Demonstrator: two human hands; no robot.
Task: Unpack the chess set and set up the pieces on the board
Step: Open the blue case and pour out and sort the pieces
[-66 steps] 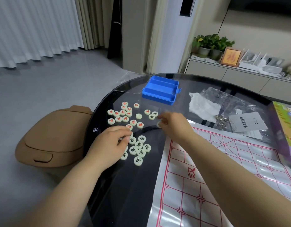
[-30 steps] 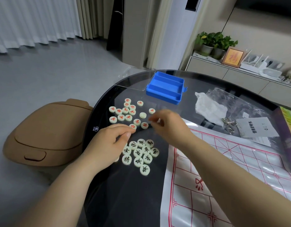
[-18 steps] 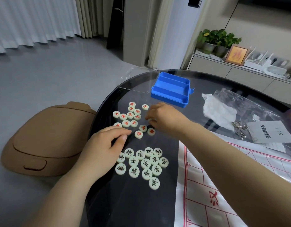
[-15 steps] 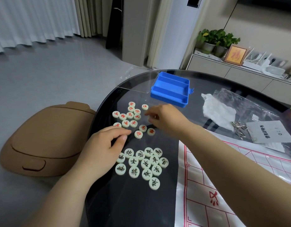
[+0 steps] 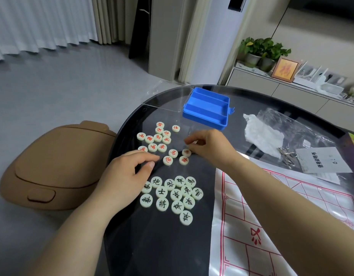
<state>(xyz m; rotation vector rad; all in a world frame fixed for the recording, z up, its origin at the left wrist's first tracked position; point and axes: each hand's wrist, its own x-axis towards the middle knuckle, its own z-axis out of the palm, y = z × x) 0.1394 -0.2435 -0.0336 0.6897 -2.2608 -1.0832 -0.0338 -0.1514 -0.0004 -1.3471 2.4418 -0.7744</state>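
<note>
Chess pieces (image 5: 173, 153) on the dark worktop (image 5: 152, 246) just left of the board (image 5: 271, 226), none on its grid yet: red-marked cluster (image 5: 158, 139) farther off, black-marked cluster (image 5: 172, 194) nearer, blue box (image 5: 206, 110) beyond. Left hand (image 5: 124, 176) relaxed beside the red ones, gripping nothing; right hand (image 5: 210, 144) curled, pinching what looks like one pale piece (image 5: 193, 142). Best to keep faces up, lift singly by the rim — never drag across neighbours — and set each squarely on a line crossing.

Right hand (image 5: 210, 145) has drawn stray pieces (image 5: 183, 160) beside the red-marked group (image 5: 157, 137).
</note>
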